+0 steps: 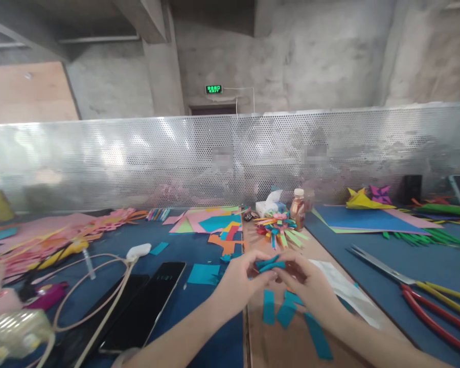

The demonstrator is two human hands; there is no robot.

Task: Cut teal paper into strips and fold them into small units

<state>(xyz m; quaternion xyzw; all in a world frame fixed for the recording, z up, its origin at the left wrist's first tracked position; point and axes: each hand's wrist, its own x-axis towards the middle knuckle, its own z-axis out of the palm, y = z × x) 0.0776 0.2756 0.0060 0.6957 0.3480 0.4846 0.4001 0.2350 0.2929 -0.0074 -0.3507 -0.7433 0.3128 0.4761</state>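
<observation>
Curled L hand nr R hand

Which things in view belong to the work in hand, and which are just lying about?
Likely part of the work:
blue piece, held between left hand and right hand
blue strips, just below the hands

Probably just lying about:
large phone, front left
bottle
tissue box
scissors, untouched, though possibly a tool here

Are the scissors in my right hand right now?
No, the right hand and left hand hold teal paper, while the scissors lie off to the right.
</observation>
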